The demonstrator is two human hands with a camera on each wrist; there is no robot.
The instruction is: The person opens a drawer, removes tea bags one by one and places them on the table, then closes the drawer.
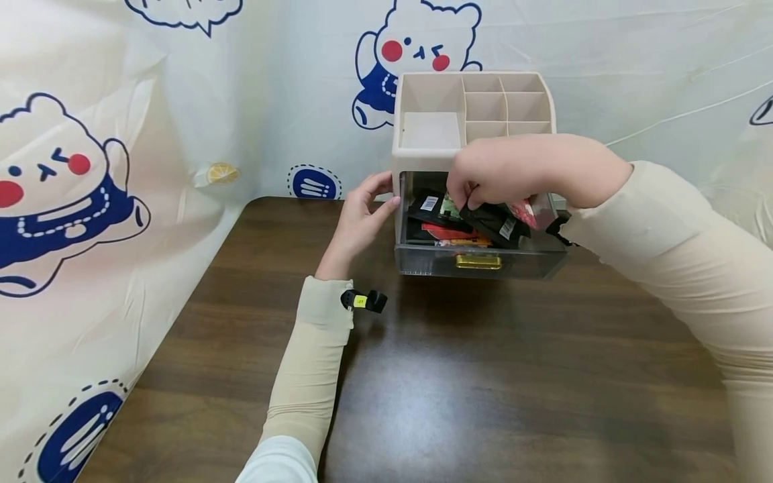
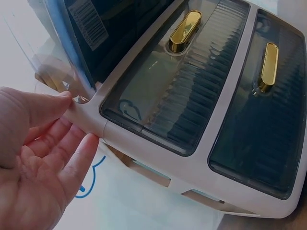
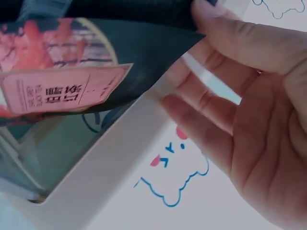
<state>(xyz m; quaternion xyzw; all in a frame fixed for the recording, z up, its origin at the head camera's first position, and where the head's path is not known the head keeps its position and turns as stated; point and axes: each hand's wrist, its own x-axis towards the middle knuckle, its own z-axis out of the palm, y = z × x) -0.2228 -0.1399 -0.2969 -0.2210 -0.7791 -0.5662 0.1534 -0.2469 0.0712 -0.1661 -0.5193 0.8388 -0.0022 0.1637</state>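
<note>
A black packet, pinched between the right hand's thumb and fingers, slants over other packets at the pulled-out drawer. The organiser stands at the tabletop's far edge; the left hand, fingers slightly apart, touches its left side.

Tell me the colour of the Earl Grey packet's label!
The label on the Earl Grey packet is pink, best seen in the right wrist view.

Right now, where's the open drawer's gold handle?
In the head view, the handle sits right of centre on the drawer front, below the right hand and its packet.
</note>
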